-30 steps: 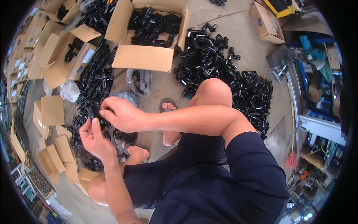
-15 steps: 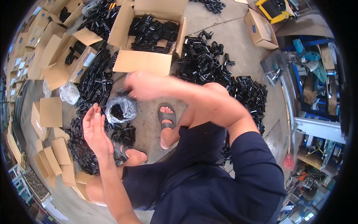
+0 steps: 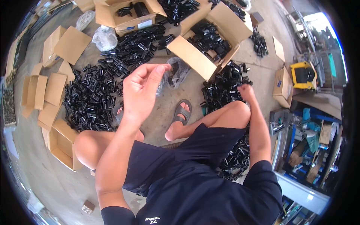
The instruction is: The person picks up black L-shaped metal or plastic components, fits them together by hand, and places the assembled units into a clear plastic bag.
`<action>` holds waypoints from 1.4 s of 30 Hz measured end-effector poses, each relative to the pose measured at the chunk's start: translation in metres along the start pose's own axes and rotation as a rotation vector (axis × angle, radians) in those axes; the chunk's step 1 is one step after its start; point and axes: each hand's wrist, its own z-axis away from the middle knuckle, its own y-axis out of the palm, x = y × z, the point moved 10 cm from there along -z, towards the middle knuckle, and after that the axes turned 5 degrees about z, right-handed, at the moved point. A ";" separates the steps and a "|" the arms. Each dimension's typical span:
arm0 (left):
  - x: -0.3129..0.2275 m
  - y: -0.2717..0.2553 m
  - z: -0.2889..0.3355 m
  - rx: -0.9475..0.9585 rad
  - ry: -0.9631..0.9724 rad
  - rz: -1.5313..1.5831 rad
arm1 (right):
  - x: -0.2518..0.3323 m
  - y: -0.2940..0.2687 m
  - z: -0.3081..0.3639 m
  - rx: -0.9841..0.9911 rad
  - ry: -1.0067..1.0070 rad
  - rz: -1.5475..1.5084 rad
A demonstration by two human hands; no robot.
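Observation:
My left hand [image 3: 141, 90] is raised over the floor in front of me, thumb and fingertips pressed together in a pinch. What they hold, if anything, does not show. Just past the fingertips is a clear plastic bag [image 3: 180, 71] with black parts inside, partly hidden by this hand. My right hand [image 3: 246, 92] has reached out beyond my right knee to a heap of glossy black tubular parts [image 3: 221, 84]. Its fingers are curled at the heap's edge, and I cannot make out what is in them.
An open carton [image 3: 195, 58] of black parts stands ahead, and another carton [image 3: 131, 24] lies farther left. A wide pile of black parts [image 3: 90, 93] spreads by my left foot. Flattened cartons [image 3: 52, 90] lie beyond it. A blue tool rack [image 3: 311, 150] stands at right.
My view has turned. My right hand has swung from above the plastic bag out to the right-hand heap. My left hand, open beside the bag before, is now raised and pinched.

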 end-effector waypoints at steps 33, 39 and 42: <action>0.086 -0.324 0.028 -0.302 -0.302 -0.411 | 0.282 -0.129 0.067 -0.185 -0.499 -0.104; 0.198 -0.348 0.005 -0.255 -0.438 -0.562 | 0.238 -0.029 -0.014 -0.002 -0.374 -0.088; 0.215 -0.336 -0.022 -0.128 -0.358 -0.867 | 0.302 -0.013 -0.021 0.194 -0.487 -0.086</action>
